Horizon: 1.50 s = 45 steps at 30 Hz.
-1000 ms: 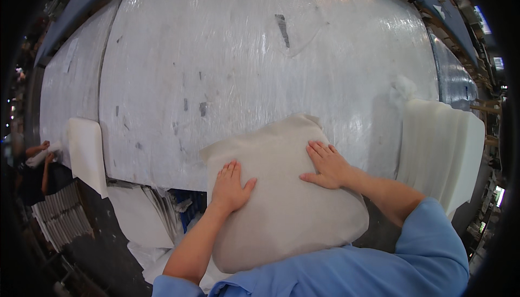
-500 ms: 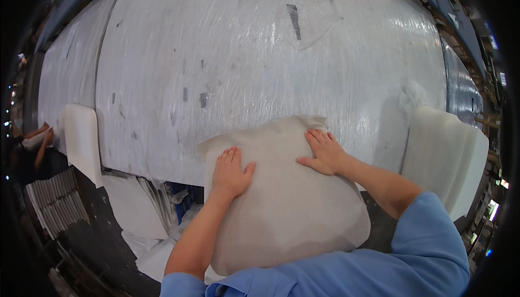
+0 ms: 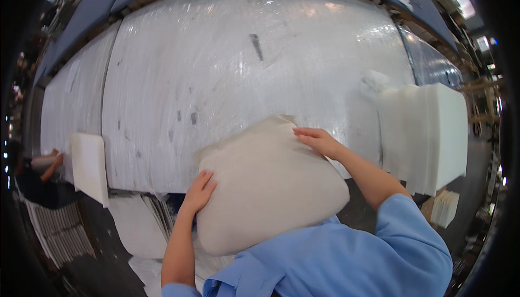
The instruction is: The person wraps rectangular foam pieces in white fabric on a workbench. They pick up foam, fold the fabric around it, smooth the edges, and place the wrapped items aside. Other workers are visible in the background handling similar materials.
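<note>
A beige fabric-covered cushion [image 3: 271, 188] rests against the near edge of the plastic-wrapped table, its near side by my blue shirt. Its far edge lies on the table and ends in a loose fabric corner. My left hand [image 3: 200, 191] lies along the cushion's left side, fingers stretched out over the cover. At the far right corner, my right hand [image 3: 320, 142] has its fingers extended over the fabric edge, and its thumb is hidden. Neither hand is closed round the cushion. What lies inside the cover cannot be seen.
The wide table [image 3: 233, 80] is wrapped in shiny film. Thick white foam pieces [image 3: 449, 134] stand at its right end. A white panel [image 3: 90, 161] leans at the left, with stacked white sheets [image 3: 135, 224] below. A co-worker [image 3: 40, 180] handles something pale at far left.
Both hands have moved off the cushion's top toward its sides. The cushion looks more bulged and its far edge less spread out. My view has tilted, showing more beyond the table.
</note>
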Motion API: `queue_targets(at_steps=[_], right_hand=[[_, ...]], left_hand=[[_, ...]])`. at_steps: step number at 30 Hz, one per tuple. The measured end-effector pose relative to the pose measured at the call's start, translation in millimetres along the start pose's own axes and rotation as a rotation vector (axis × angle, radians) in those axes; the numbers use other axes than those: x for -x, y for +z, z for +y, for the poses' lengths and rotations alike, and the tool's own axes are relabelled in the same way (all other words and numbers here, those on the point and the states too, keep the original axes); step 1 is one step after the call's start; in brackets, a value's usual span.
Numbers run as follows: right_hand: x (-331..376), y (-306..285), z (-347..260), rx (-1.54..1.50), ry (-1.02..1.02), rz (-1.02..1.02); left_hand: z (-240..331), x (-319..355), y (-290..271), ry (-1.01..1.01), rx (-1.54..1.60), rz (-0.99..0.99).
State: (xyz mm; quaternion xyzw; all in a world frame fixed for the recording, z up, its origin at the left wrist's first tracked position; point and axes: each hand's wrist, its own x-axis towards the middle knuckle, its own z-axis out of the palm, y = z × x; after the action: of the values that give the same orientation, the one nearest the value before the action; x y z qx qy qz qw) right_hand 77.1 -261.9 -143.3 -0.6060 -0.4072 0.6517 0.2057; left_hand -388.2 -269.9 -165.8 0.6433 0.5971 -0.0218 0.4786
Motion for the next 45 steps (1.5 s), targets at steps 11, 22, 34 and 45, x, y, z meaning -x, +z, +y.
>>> queue_targets(at_steps=[11, 22, 34, 45], right_hand=[[109, 38, -23, -0.636, -0.451, 0.374], [42, 16, -76, -0.441, -0.569, 0.558], [-5, -2, -45, -0.789, -0.374, 0.294], [-32, -3, -19, -0.638, -0.116, -0.197]], left_hand=[[25, 71, -18, -0.133, 1.470, 0.116], [81, 68, -72, 0.295, 1.347, 0.613], [52, 48, -64, 0.401, 1.179, 0.522], [18, 95, -23, 0.517, 0.946, 0.578]])
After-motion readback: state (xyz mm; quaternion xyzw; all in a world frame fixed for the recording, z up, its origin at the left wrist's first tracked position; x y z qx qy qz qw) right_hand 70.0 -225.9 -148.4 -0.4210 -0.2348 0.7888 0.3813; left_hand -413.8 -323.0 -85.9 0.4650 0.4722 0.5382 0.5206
